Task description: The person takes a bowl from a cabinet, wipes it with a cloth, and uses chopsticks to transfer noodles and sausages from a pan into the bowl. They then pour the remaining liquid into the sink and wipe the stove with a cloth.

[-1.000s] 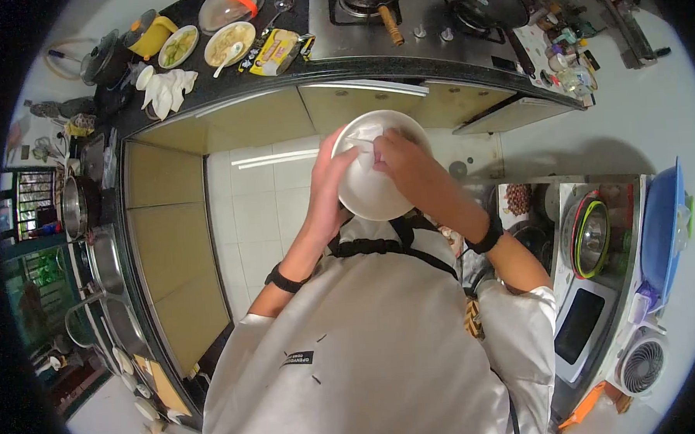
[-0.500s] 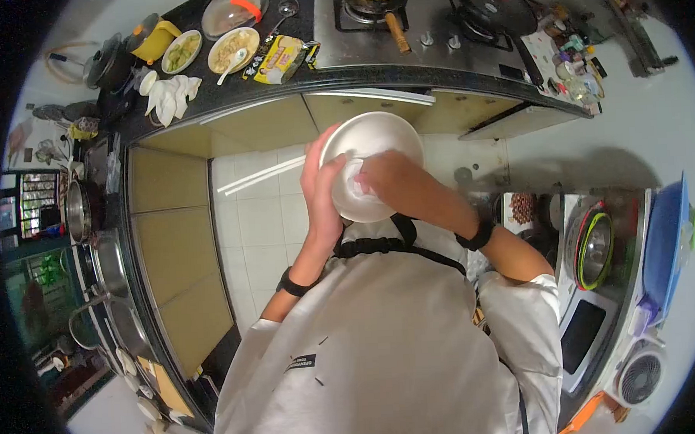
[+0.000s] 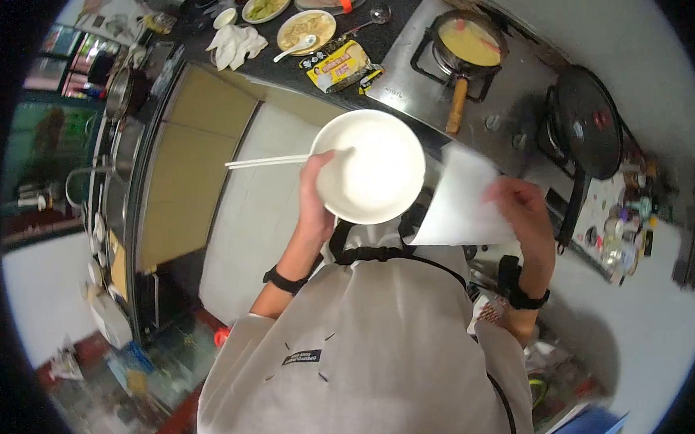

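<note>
My left hand (image 3: 316,199) grips a white bowl (image 3: 372,169) by its left side, thumb over the rim. The bowl's inside faces up at me and shows nothing in it. Two white chopsticks (image 3: 264,162) stick out to the left from under the same hand. To the right of the bowl, a white paper towel (image 3: 463,204) hangs spread and slightly blurred from my right hand (image 3: 521,205), its fingers closed on the sheet's right edge.
Ahead on the stove (image 3: 411,78) sits a wooden-handled pan (image 3: 472,41) with yellow liquid; a dark lidded pan (image 3: 588,121) is farther right. A yellow packet (image 3: 341,66), a plate of food with a spoon (image 3: 307,32) and a crumpled white cloth (image 3: 235,45) lie on the counter.
My right hand has come out of the bowl and moved right, with the paper towel now unfolded. The left hand still holds the bowl and chopsticks. The view has turned toward the stove.
</note>
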The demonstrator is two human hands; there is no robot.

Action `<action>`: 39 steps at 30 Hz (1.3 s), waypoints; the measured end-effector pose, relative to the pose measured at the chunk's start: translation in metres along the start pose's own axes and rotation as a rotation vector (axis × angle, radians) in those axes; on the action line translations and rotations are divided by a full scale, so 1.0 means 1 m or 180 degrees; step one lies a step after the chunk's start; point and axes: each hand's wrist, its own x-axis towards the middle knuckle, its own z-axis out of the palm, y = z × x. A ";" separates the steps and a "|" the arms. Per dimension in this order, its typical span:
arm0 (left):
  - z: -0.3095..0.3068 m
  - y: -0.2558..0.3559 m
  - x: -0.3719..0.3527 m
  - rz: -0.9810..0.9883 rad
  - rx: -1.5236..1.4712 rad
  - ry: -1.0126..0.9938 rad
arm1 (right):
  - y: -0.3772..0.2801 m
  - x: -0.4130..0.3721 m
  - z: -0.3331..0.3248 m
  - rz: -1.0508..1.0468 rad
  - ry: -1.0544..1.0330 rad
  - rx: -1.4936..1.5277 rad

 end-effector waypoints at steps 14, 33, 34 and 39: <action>0.002 -0.024 -0.027 0.1008 -0.0385 0.1565 | 0.181 0.088 -0.067 -0.0366 0.2596 -0.2148; -0.013 -0.003 -0.035 0.0446 -0.1174 0.0662 | 0.036 0.070 0.083 -0.0665 -0.1519 0.0088; -0.016 0.001 -0.037 0.0413 -0.1185 0.0646 | 0.028 0.068 0.092 -0.0835 -0.1495 0.0380; -0.020 0.016 -0.052 -0.0202 -0.1486 -0.0120 | 0.007 0.060 0.135 -0.1215 -0.0766 0.0828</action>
